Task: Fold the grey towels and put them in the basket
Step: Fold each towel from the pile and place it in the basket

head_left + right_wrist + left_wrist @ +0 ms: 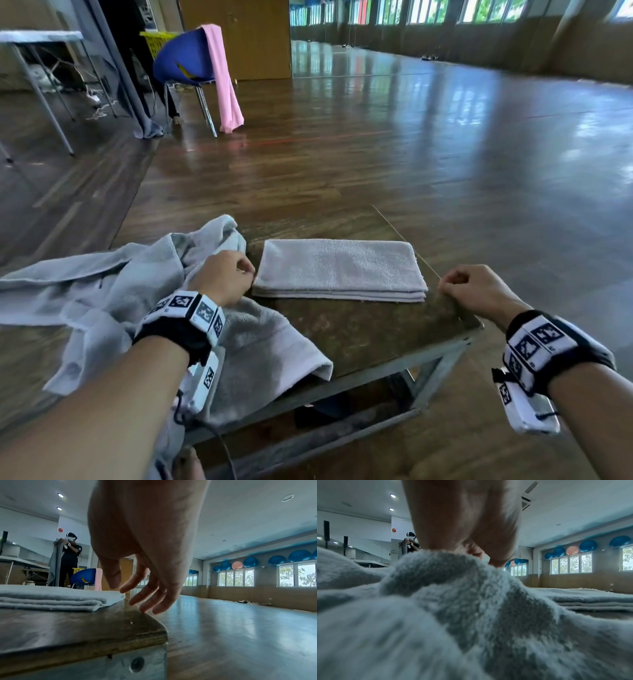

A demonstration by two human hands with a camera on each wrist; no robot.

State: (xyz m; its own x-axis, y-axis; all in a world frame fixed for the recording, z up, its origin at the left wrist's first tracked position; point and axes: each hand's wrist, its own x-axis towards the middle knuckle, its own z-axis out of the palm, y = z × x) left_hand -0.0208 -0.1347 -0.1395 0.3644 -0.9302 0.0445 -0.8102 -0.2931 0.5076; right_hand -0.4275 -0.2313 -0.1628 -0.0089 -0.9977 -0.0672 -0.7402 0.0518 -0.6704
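A folded grey towel (339,270) (51,599) lies on the low wooden table (359,329). Crumpled grey towels (102,301) (453,615) cover the table's left end and hang over its edge. My left hand (229,274) (471,534) hovers over that heap, just left of the folded towel, fingers curled with nothing seen in them. My right hand (469,287) (145,588) sits at the table's right edge beside the folded towel, its fingers (137,599) loosely bent and holding nothing. A yellow basket (159,42) stands far back behind a chair.
A blue chair (185,61) with a pink towel (226,78) draped on it stands at the back left. Another person (70,555) there holds up a grey towel beside a folding table (37,36). Polished wood floor (445,154) stretches ahead and right.
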